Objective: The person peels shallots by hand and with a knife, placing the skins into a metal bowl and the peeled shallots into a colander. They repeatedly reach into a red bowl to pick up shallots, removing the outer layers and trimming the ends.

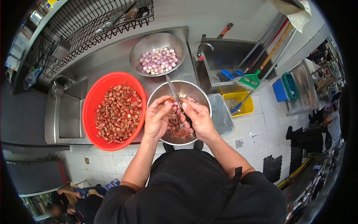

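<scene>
Over a steel bowl [207, 98] holding skins and shallot pieces, both my hands are close together. My left hand [158, 115] is closed on a small reddish shallot [171, 100] between thumb and fingers. A knife [172, 87] is in my right hand [199, 118], its blade pointing up and away from me and its dark handle partly hidden by my fingers. To the left, a red basin [89, 114] is full of unpeeled shallots [119, 112]. Behind the bowl, a steel colander [136, 50] holds peeled, pale purple shallots [159, 60].
A sink [67, 118] lies at the left, another sink [223, 56] at the back right. Above left is a wire rack [85, 31]. A clear plastic bag [222, 115] and yellow bucket [244, 106] stand right of the bowl. Other people appear at the lower left and far right.
</scene>
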Demonstrator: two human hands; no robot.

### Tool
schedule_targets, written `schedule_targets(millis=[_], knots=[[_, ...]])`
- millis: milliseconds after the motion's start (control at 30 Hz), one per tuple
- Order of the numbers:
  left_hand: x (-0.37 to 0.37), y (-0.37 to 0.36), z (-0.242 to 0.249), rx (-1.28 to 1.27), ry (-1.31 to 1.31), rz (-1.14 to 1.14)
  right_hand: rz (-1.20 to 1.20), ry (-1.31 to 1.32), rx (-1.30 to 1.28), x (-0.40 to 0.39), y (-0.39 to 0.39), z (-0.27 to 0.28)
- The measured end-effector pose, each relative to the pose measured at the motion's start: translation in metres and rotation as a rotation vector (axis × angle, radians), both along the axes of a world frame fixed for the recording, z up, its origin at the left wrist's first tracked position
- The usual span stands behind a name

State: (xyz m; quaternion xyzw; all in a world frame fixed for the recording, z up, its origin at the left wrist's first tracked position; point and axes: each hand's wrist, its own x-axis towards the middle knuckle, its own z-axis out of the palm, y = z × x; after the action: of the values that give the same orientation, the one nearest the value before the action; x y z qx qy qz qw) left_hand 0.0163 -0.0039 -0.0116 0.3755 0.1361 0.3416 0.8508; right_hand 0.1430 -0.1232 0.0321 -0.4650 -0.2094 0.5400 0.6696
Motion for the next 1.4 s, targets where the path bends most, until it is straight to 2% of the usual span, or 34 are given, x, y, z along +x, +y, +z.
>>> schedule_targets(millis=[33, 67, 133, 200, 333, 400, 433, 500, 533, 733, 833, 867, 967, 1000, 1067, 1133, 1233, 1367, 1400], knots=[[0.0, 0.001, 0.005, -0.11, -0.002, 0.028, -0.011, 0.063, -0.006, 0.003, 0.0, 0.001], [-0.003, 0.005, 0.004, -0.109, -0.004, 0.031, -0.008, 0.061, -0.006, 0.006, 0.0, 0.002], [-0.01, 0.012, 0.002, -0.21, -0.091, 0.069, -0.044, 0.244, 0.048, 0.015, -0.002, 0.005], [-0.011, 0.014, -0.001, -0.217, -0.049, 0.086, 0.042, 0.311, 0.097, 0.022, -0.004, 0.005], [-0.004, 0.002, -0.003, -0.345, -0.022, -0.125, 0.162, 0.461, 0.153, 0.019, 0.001, 0.001], [-0.003, -0.001, 0.0, -0.279, -0.079, -0.235, 0.17, 0.555, 0.142, 0.017, 0.004, 0.0], [-0.004, -0.003, 0.0, -0.28, -0.08, -0.233, 0.172, 0.555, 0.141, 0.017, 0.004, -0.003], [-0.005, -0.008, -0.003, -0.077, 0.032, -0.186, 0.153, 0.589, 0.161, 0.018, 0.003, -0.007], [-0.004, -0.009, -0.003, -0.081, 0.032, -0.187, 0.152, 0.59, 0.157, 0.018, 0.003, -0.006], [-0.003, -0.005, -0.007, -0.14, -0.028, -0.159, 0.09, 0.463, 0.085, 0.018, -0.002, 0.001], [-0.006, -0.006, -0.001, -0.093, 0.013, -0.091, -0.137, 0.084, -0.052, 0.02, -0.009, 0.0], [-0.008, -0.005, -0.002, -0.094, 0.015, -0.09, -0.136, 0.087, -0.053, 0.021, -0.011, -0.004], [-0.007, -0.006, -0.001, -0.003, 0.073, -0.045, -0.145, -0.196, -0.005, 0.018, -0.023, -0.011], [-0.005, -0.007, 0.003, 0.054, 0.136, -0.005, -0.151, -0.196, -0.006, 0.015, -0.025, -0.01], [-0.003, -0.01, 0.005, 0.113, 0.197, 0.029, -0.018, -0.226, 0.007, 0.007, -0.027, -0.006], [-0.002, -0.01, 0.006, 0.285, 0.294, 0.056, -0.012, -0.201, -0.012, 0.002, -0.023, -0.004], [-0.004, -0.01, 0.011, 0.438, 0.39, 0.004, 0.005, -0.203, -0.031, 0.003, -0.016, -0.007], [0.002, -0.005, 0.0, 0.468, 0.293, 0.046, -0.048, -0.192, -0.057, 0.009, -0.014, -0.011], [0.003, -0.003, -0.002, 0.39, 0.335, 0.057, -0.114, -0.206, -0.013, 0.011, -0.015, -0.013]])
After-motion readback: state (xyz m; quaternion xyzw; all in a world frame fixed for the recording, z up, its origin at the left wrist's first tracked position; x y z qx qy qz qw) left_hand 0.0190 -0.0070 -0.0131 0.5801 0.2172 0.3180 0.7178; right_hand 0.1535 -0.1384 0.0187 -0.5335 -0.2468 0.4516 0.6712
